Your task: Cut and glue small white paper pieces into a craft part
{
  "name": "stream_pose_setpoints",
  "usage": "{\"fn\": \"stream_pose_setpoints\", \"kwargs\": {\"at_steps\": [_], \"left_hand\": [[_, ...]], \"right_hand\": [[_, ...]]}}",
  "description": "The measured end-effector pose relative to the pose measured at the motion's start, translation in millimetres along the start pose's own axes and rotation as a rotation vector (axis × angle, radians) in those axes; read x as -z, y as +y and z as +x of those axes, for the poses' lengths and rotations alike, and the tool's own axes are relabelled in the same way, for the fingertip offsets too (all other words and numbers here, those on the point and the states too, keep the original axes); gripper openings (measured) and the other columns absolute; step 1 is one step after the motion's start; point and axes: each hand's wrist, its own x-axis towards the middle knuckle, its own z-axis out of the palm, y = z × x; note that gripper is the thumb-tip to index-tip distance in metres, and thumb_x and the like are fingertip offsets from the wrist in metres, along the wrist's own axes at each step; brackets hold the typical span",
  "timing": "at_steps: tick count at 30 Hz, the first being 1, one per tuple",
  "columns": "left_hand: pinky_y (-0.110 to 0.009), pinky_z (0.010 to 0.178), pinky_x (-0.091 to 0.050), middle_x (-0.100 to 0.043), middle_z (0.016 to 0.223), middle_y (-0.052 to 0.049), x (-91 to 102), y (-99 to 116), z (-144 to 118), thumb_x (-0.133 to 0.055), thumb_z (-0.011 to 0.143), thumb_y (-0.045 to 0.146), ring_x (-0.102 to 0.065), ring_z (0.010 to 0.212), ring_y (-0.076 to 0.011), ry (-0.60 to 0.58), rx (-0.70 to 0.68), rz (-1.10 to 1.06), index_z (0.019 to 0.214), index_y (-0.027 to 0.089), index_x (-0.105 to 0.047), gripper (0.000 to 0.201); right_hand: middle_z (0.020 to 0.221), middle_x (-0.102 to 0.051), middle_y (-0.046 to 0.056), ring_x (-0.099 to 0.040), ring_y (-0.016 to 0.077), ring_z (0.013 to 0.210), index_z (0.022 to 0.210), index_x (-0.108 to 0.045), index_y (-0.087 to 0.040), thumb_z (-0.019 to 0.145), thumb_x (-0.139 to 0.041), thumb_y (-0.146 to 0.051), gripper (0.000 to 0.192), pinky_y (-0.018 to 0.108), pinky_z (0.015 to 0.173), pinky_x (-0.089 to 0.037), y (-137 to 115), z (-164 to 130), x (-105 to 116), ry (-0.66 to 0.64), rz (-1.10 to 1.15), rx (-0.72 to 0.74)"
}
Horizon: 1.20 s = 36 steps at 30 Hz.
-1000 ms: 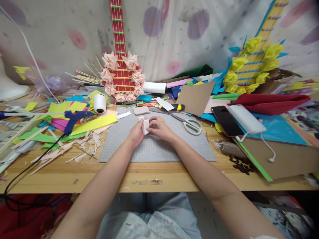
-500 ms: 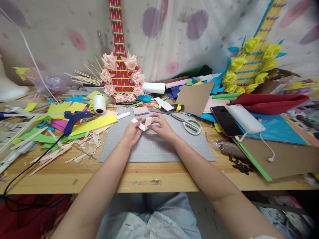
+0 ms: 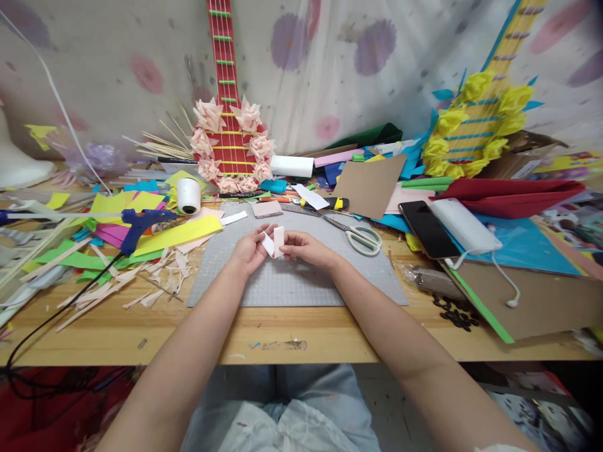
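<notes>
Pale pink paper strip (image 3: pixel 274 242), folded into a sort of V, sits pinched between both hands right over the middle of the grey cutting mat (image 3: pixel 292 282). The left hand (image 3: pixel 249 251) has its thumb and fingertips closed on the left leg of the fold, and the right hand (image 3: pixel 307 249) pinches the right leg, which stands more or less upright. Both hands rest low on the mat, and the strip looks lifted just off it, though it's hard to tell for sure.

Stuff around it: a pair of white-handled scissors (image 3: pixel 360 236) lies just to the right of the right hand on the mat's far corner, and a yellow-and-black utility knife (image 3: pixel 330 203) is a bit beyond that. A small pinkish card piece (image 3: pixel 267 208) lies at the mat's far edge, near the hands. Off to the left there's a blue glue gun (image 3: pixel 141 221) resting on a long yellow paper strip (image 3: pixel 179 234), with a white spool of thread (image 3: pixel 188 196) behind it and a mess of pale paper scraps (image 3: pixel 141 282) on the wooden table (image 3: pixel 282 333). At the back a red paper guitar (image 3: pixel 229 125) ringed with pink paper flowers leans on the wall, and a yellow one (image 3: pixel 480 119) is over on the right. A black phone (image 3: pixel 426 229) and a white power bank (image 3: pixel 464 225) lie well apart from the hands on the right.
</notes>
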Motion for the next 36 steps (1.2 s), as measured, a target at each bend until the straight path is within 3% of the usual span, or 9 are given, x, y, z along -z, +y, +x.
{"fn": "stream_pose_setpoints", "kwargs": {"at_steps": [6,10,13,18,21,25,36], "left_hand": [[-0.035,0.084,-0.046,-0.064,0.086,-0.009,-3.4,-1,-3,-0.037,0.072,-0.002,-0.061,0.088,-0.0167,-0.013,-0.040,0.007,0.089,0.012,-0.053,0.027],[-0.037,0.086,-0.044,-0.063,0.079,-0.008,-7.7,-4,-5,-0.040,0.074,0.002,-0.062,0.085,-0.0171,-0.031,-0.075,0.035,0.089,0.012,-0.053,0.022],[-0.038,0.086,-0.044,-0.062,0.074,-0.007,-9.6,-5,-5,-0.039,0.080,0.013,-0.062,0.084,-0.0176,-0.031,-0.077,0.026,0.088,0.012,-0.053,0.016],[-0.038,0.082,-0.045,-0.062,0.074,-0.008,-8.6,-6,-4,-0.039,0.082,0.039,-0.061,0.084,-0.0196,-0.099,-0.083,0.033,0.088,0.013,-0.052,0.030],[-0.038,0.083,-0.043,-0.062,0.078,-0.006,-6.6,-8,-5,-0.055,0.073,0.030,-0.060,0.086,-0.0195,-0.161,-0.139,0.104,0.094,0.014,-0.050,0.027],[-0.039,0.085,-0.041,-0.061,0.083,-0.003,-5.3,-11,-7,-0.060,0.059,0.006,-0.060,0.089,-0.0188,-0.206,-0.198,0.202,0.100,0.017,-0.046,0.044],[-0.039,0.083,-0.042,-0.062,0.083,-0.004,-7.6,-13,-7,-0.051,0.069,0.012,-0.060,0.086,-0.0177,-0.209,-0.236,0.239,0.103,0.018,-0.043,0.035]], "right_hand": [[0.071,-0.058,0.000,-0.051,0.0069,0.054,0.080,-0.052,-0.016,0.073,-0.057,-0.034,0.020,0.018,0.046,-0.038,8,4,-2,-0.047,-0.015,-0.078],[0.062,-0.055,-0.001,-0.049,0.0061,0.049,0.077,-0.050,-0.016,0.076,-0.052,-0.027,0.012,0.017,0.041,-0.035,10,8,-4,0.000,-0.082,-0.119],[0.057,-0.055,-0.002,-0.046,0.0055,0.044,0.077,-0.049,-0.015,0.079,-0.049,-0.024,0.008,0.016,0.038,-0.032,10,9,-5,0.040,-0.120,-0.154],[0.056,-0.055,-0.002,-0.048,0.0053,0.044,0.075,-0.049,-0.015,0.079,-0.048,-0.019,0.006,0.015,0.037,-0.032,5,9,-8,0.082,-0.118,-0.218],[0.056,-0.055,-0.002,-0.050,0.0054,0.046,0.074,-0.048,-0.015,0.078,-0.049,-0.017,0.005,0.015,0.036,-0.033,3,9,-9,0.097,-0.113,-0.225],[0.060,-0.055,-0.002,-0.052,0.0056,0.048,0.074,-0.049,-0.014,0.077,-0.051,-0.019,0.006,0.014,0.036,-0.034,6,11,-8,0.109,-0.108,-0.206],[0.058,-0.056,-0.001,-0.051,0.0061,0.045,0.073,-0.051,-0.014,0.077,-0.049,-0.018,0.006,0.015,0.035,-0.034,9,13,-8,0.128,-0.148,-0.218]]}}
